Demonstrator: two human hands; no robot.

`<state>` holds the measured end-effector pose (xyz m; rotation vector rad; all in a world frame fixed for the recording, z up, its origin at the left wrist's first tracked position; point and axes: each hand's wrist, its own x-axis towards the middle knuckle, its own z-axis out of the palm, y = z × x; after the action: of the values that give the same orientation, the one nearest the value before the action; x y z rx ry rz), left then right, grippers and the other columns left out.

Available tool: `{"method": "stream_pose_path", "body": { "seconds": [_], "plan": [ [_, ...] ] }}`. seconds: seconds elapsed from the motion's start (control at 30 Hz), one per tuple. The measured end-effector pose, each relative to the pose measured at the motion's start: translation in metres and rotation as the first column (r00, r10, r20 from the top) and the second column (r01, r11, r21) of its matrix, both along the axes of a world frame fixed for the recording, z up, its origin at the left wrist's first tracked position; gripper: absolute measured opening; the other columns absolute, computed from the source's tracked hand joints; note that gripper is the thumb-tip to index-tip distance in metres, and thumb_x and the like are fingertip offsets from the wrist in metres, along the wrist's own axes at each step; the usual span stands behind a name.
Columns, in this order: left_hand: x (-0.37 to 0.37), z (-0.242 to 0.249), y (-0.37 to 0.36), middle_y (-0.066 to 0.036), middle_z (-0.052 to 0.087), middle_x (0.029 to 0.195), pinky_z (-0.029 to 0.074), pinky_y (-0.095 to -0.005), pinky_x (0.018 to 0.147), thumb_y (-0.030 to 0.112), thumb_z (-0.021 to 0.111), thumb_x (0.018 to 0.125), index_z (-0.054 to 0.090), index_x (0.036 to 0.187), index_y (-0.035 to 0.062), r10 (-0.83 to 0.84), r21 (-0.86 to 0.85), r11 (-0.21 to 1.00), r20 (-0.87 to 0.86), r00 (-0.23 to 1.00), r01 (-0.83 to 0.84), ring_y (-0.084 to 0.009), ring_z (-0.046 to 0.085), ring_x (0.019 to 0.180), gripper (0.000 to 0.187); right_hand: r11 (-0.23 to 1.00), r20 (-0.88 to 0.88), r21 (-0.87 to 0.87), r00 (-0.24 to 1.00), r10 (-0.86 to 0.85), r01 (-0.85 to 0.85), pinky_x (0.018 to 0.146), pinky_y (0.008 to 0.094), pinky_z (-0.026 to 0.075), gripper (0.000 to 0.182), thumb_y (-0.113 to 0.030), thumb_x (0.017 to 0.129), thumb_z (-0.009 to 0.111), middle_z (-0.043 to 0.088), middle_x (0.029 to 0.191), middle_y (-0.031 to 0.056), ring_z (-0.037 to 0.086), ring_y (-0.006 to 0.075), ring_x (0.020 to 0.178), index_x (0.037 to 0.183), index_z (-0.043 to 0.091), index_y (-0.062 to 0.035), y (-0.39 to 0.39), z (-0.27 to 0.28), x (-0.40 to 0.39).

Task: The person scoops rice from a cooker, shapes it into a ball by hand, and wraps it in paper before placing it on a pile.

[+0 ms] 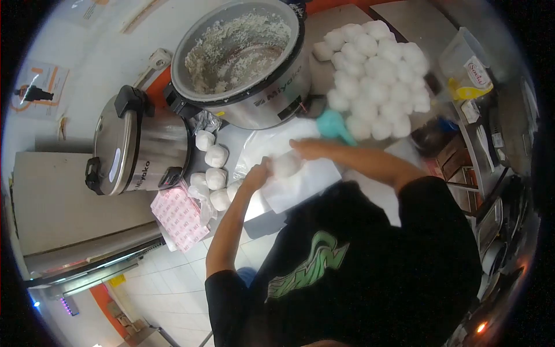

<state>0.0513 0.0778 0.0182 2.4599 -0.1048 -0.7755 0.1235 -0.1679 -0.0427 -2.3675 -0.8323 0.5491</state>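
Between my two hands is a white wrapped rice ball [285,165], slightly blurred. My left hand [261,171] grips its left side with bent fingers. On its upper right, my right hand [305,149] is closed against the wrapping, its fingertips partly hidden. Under the ball lie white wrapping sheets [306,188], with clear plastic behind them. A teal scoop [333,125] rests just beyond my right hand. Several similar white balls [216,156] line up to the left of my left hand. A large heap of them [376,75] is piled at the far right.
An open Miyako rice cooker [245,63], rice stuck to its inner walls, stands at the back. A closed cooker [141,144] is on the left, near pink-patterned paper [179,217]. A clear plastic container [465,61] sits at the far right. Tiled floor [167,295] shows at lower left.
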Motion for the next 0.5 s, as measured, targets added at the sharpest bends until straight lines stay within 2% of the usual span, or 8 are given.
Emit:
{"method": "stream_pose_path", "body": {
  "seconds": [0.1, 0.17, 0.23, 0.27, 0.33, 0.37, 0.47, 0.5],
  "plan": [
    [0.024, -0.009, -0.008, -0.017, 0.067, 0.094, 0.049, -0.0451, 0.08, 0.017, 0.07, 0.074, 0.06, 0.105, 0.0068, -0.196, 0.166, 0.971, 0.131, 0.972, 0.174, -0.0375, 0.063, 0.092, 0.034, 0.967, 0.023, -0.217, 0.99, 0.14, -0.132, 0.079, 0.0455, 0.051, 0.028, -0.012, 0.069, 0.073, 0.063, 0.1, 0.0212, 0.063, 0.0361, 0.096, 0.094, 0.066, -0.0014, 0.026, 0.014, 0.016],
    [0.028, -0.023, -0.003, -0.016, 0.067, 0.089, 0.049, -0.0462, 0.077, 0.022, 0.073, 0.072, 0.06, 0.106, 0.0078, -0.445, 0.254, 0.892, 0.364, 0.818, 0.373, -0.0392, 0.063, 0.087, 0.039, 0.915, 0.063, -0.335, 0.964, 0.258, -0.223, 0.08, 0.0454, 0.051, 0.027, -0.012, 0.069, 0.072, 0.062, 0.102, 0.0208, 0.063, 0.0357, 0.097, 0.093, 0.067, -0.0019, 0.031, 0.029, 0.014],
    [0.031, -0.043, 0.007, -0.016, 0.066, 0.083, 0.049, -0.0469, 0.076, 0.023, 0.075, 0.071, 0.061, 0.106, 0.0068, -0.42, 0.184, 0.907, 0.42, 0.804, 0.378, -0.0399, 0.063, 0.083, 0.041, 0.892, 0.206, -0.374, 0.916, 0.345, -0.252, 0.082, 0.0451, 0.05, 0.025, -0.013, 0.071, 0.07, 0.062, 0.104, 0.0199, 0.062, 0.0354, 0.098, 0.094, 0.068, -0.0024, 0.031, 0.042, 0.017],
    [0.03, -0.052, 0.012, -0.017, 0.066, 0.08, 0.048, -0.0472, 0.075, 0.024, 0.076, 0.07, 0.061, 0.106, 0.0063, -0.405, 0.147, 0.913, 0.445, 0.799, 0.381, -0.0402, 0.063, 0.081, 0.042, 0.92, 0.158, -0.334, 0.95, 0.27, -0.206, 0.083, 0.0448, 0.05, 0.023, -0.013, 0.073, 0.068, 0.062, 0.104, 0.0196, 0.062, 0.0351, 0.098, 0.093, 0.068, -0.0023, 0.028, 0.048, 0.016],
    [0.019, -0.022, 0.002, -0.016, 0.065, 0.082, 0.049, -0.0476, 0.074, 0.02, 0.071, 0.072, 0.06, 0.097, 0.0064, -0.243, 0.1, 0.969, 0.234, 0.942, 0.225, -0.0398, 0.062, 0.081, 0.031, 0.96, 0.039, -0.26, 0.992, 0.121, -0.106, 0.085, 0.0441, 0.049, 0.02, -0.014, 0.076, 0.065, 0.062, 0.104, 0.0192, 0.06, 0.0345, 0.099, 0.092, 0.067, -0.0022, 0.022, 0.052, 0.007],
    [0.011, -0.007, -0.004, -0.016, 0.065, 0.084, 0.049, -0.0478, 0.074, 0.019, 0.069, 0.073, 0.06, 0.093, 0.0065, -0.15, 0.09, 0.986, 0.116, 0.982, 0.14, -0.0397, 0.061, 0.081, 0.025, 0.981, 0.063, -0.179, 0.995, 0.081, -0.069, 0.082, 0.0457, 0.048, 0.016, -0.013, 0.077, 0.062, 0.062, 0.1, 0.0195, 0.06, 0.0352, 0.096, 0.09, 0.066, -0.0031, 0.017, 0.045, -0.001],
    [-0.018, -0.001, -0.02, -0.019, 0.064, 0.08, 0.047, -0.0508, 0.071, 0.018, 0.063, 0.079, 0.056, 0.086, 0.004, 0.021, 0.12, 0.991, 0.255, 0.967, -0.053, -0.0404, 0.061, 0.081, 0.017, 0.997, 0.099, 0.039, 0.993, -0.066, 0.062, 0.077, 0.0494, 0.045, 0.01, -0.011, 0.079, 0.057, 0.061, 0.091, 0.0209, 0.059, 0.0376, 0.088, 0.085, 0.062, -0.0045, 0.004, 0.013, -0.027],
    [-0.028, -0.01, -0.021, -0.021, 0.063, 0.08, 0.045, -0.0531, 0.07, 0.015, 0.056, 0.085, 0.051, 0.087, 0.0026, 0.057, 0.068, 0.994, 0.296, 0.954, -0.08, -0.0426, 0.06, 0.082, 0.013, 0.988, 0.092, 0.092, 0.987, -0.134, 0.126, 0.077, 0.05, 0.045, 0.01, -0.01, 0.08, 0.056, 0.061, 0.091, 0.0218, 0.058, 0.0385, 0.088, 0.086, 0.061, -0.0041, 0.005, 0.008, -0.037]
  ]
}}
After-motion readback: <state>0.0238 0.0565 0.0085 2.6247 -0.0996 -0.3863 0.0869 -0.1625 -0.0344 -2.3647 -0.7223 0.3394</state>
